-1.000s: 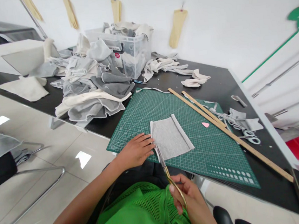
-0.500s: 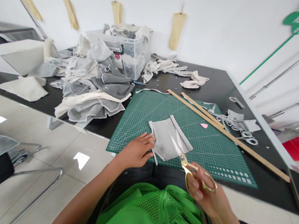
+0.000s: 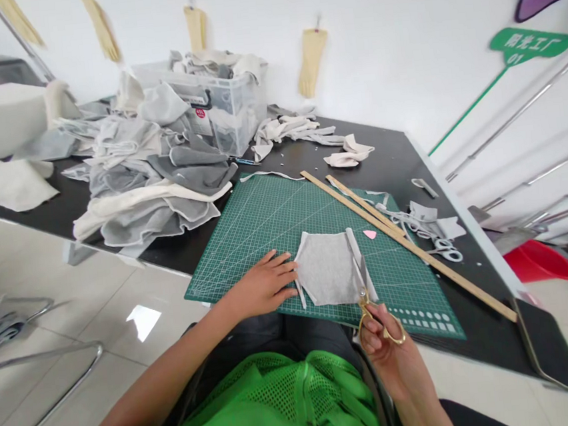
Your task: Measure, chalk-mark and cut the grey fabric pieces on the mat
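Note:
A grey fabric piece (image 3: pixel 330 267) lies on the green cutting mat (image 3: pixel 274 217). My left hand (image 3: pixel 261 287) rests flat on the mat, fingers stretched out and touching the fabric's left edge, beside a thin cut-off strip (image 3: pixel 300 293). My right hand (image 3: pixel 390 350) grips gold-handled scissors (image 3: pixel 367 295), whose blades point up along the fabric's right edge with its lighter band (image 3: pixel 354 250).
Two long wooden rulers (image 3: pixel 407 244) cross the mat's right side, with a small pink chalk (image 3: pixel 369 234) beside them. Grey scraps and white scissors (image 3: pixel 437 235) lie further right. A fabric heap (image 3: pixel 149 166) and a clear plastic bin (image 3: pixel 223 105) sit at the back left. A red tub (image 3: pixel 540 260) stands off the table.
My right hand moved the scissors from the fabric's left edge over to its right edge. The fabric has shifted and turned a little; a thin strip now lies loose at the left.

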`<state>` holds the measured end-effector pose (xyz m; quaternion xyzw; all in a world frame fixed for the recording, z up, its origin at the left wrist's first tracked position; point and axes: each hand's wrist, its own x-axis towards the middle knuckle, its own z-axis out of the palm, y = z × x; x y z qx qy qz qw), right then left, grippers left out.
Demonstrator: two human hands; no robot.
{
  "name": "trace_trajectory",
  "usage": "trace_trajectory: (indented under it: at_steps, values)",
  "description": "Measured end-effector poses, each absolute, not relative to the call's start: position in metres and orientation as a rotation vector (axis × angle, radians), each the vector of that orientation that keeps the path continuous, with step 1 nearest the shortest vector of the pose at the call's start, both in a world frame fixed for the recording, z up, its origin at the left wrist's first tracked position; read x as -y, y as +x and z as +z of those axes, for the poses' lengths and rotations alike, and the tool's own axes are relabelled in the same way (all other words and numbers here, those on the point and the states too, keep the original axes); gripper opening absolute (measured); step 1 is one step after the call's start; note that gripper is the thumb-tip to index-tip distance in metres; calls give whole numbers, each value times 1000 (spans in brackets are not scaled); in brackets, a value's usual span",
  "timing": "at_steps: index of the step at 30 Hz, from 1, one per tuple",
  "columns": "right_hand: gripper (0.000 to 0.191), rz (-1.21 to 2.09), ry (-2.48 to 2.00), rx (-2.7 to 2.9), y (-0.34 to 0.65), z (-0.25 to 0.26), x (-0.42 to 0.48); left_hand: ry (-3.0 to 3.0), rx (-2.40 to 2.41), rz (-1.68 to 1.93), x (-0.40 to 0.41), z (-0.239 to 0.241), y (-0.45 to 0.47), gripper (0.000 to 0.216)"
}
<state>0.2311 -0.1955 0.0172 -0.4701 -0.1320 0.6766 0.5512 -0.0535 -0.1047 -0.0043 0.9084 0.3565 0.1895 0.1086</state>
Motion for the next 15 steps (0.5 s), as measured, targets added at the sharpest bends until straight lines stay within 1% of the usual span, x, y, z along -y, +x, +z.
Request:
trace_trajectory:
  at_steps: [5,11,15]
  values:
    - [37,1654,-1200,418,236,23,205,2722,-1056,537,114,-4,-57,35]
    - [56,1755,-1233,659,230,23,232,2798,-1002,515,117,1,-54,29]
    - [51,1869,-1245,778,213,18,257,2785,-1007,496,117,2,-54,27]
